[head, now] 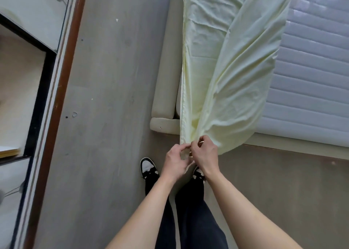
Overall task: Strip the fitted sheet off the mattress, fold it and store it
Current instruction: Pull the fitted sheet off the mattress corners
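Beside the mattress (311,69), left hand (176,159) and right hand (204,154) pinch the fitted sheet (226,75), stretched lengthwise away.

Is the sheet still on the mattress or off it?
Partly off: the sheet is bunched along one side, quilted mattress bare beside it.

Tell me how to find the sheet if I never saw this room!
Look for the bed with the grey quilted mattress on the right of the grey floor. A long pale yellow sheet runs down its left side to the corner, where the left hand and right hand pinch its bunched end. It is the only yellow, wrinkly cloth there.
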